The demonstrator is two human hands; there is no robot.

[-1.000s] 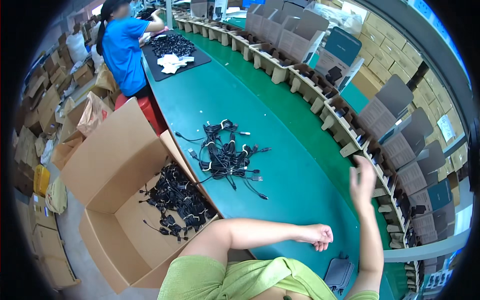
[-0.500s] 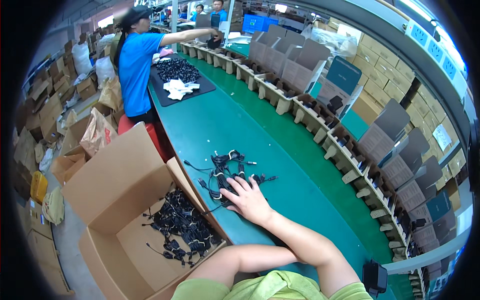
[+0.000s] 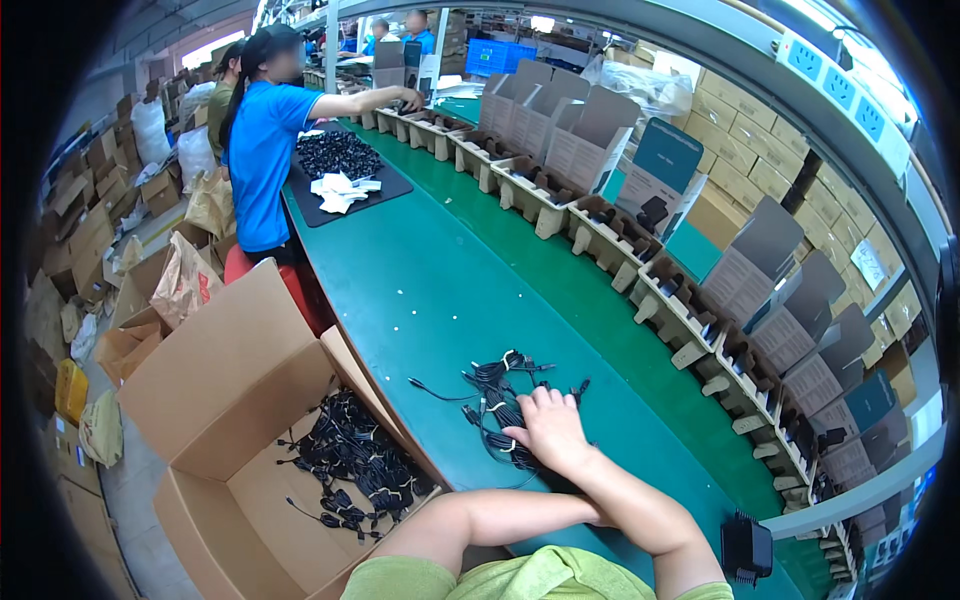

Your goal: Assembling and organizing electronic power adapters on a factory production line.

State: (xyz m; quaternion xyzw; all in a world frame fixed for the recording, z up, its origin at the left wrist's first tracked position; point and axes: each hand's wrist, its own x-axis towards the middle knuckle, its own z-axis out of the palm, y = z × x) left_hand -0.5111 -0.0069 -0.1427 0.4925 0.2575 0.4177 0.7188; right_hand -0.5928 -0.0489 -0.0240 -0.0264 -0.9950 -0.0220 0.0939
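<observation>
Right hand (image 3: 552,430) over bundled black cables (image 3: 495,405)

You had your right hand palm-down on the near part of the bundled black cables, its fingers (image 3: 541,398) parted over the strands; whether they gripped any could not be told. Your right forearm (image 3: 640,495) crossed above your left forearm (image 3: 500,520), and your left hand was hidden beneath it, grip not determinable.

Cables lay on the green bench (image 3: 430,270), bound with pale ties, loose plug ends straggling outward. Positions taken from them: open cardboard box (image 3: 200,520) at 8 o'clock, a second heap of black cables (image 3: 350,440) inside; black blocky object (image 3: 747,548) at 4 o'clock, near your right elbow; row of cardboard trays (image 3: 530,200) curving from 12 round to 4 o'clock; dark mat (image 3: 390,185) at 11 o'clock, bearing a black pile (image 3: 338,153) and white pieces (image 3: 342,193). A co-worker in blue (image 3: 265,160) was between 10 and 11 o'clock, one arm stretched toward the trays.
</observation>
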